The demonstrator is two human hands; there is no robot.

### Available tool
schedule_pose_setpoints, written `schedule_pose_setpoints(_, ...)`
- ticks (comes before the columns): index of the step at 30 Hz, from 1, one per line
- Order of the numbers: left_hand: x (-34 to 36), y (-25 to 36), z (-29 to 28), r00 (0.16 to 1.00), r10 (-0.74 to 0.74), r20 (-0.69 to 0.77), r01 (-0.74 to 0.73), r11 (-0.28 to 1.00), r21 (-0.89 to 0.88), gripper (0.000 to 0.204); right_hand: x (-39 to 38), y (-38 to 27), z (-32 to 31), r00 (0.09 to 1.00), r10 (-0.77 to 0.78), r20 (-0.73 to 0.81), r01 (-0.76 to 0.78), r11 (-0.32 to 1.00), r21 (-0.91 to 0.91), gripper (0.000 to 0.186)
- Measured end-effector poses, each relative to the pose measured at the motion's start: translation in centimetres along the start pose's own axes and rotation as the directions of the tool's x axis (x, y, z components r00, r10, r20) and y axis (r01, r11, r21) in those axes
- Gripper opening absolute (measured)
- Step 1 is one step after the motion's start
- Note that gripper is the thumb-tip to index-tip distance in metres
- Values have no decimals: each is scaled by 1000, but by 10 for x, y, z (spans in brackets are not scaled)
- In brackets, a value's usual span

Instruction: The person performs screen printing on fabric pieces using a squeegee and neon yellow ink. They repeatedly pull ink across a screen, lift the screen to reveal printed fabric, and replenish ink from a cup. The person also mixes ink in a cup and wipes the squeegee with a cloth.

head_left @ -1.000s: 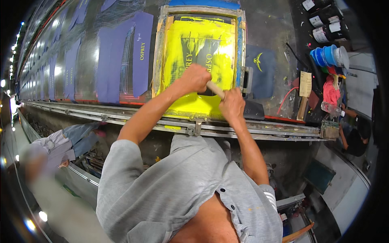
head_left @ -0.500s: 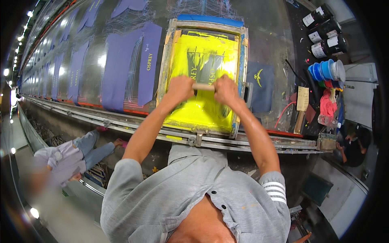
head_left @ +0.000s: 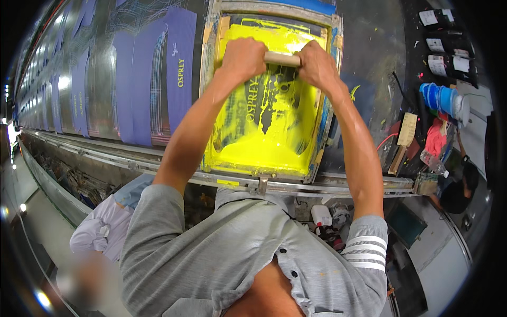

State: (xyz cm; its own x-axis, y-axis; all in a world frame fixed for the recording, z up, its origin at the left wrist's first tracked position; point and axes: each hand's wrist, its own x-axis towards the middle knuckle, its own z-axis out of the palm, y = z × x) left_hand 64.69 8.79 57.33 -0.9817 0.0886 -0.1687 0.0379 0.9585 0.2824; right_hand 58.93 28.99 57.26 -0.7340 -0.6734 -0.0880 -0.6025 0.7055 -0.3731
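My left hand [head_left: 244,57] and my right hand [head_left: 316,63] are closed on opposite ends of a wooden squeegee handle [head_left: 282,58], which lies crosswise over the far part of a framed printing screen [head_left: 272,9]. Bright yellow ink [head_left: 269,156] coats much of the mesh, with dark streaks and a lettered pattern showing through in the middle. The squeegee's blade is hard to make out against the ink. Left of the screen lie purple fabric pieces [head_left: 134,84] with yellow printing.
A metal rail [head_left: 385,184] edges the long table. At the right sit dark containers [head_left: 443,45], blue tubs [head_left: 438,98], a pink cloth [head_left: 436,136] and a plastic bottle [head_left: 434,162]. Co-workers are at lower left [head_left: 103,227] and far right [head_left: 457,193].
Both hands and the squeegee have moved from the middle of the screen to its far end. The ink now shows more dark, streaked patches where they passed.
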Motion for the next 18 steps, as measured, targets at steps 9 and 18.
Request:
schedule_pose_setpoints(9,-219,67,57,1000,-12,11,12,998,-57,27,-208,-88,59,998,-68,14,66,988,138,6)
schedule_pose_setpoints(18,-344,116,103,922,147,-359,-182,981,-67,38,-342,-151,95,931,-98,-352,87,995,-46,25)
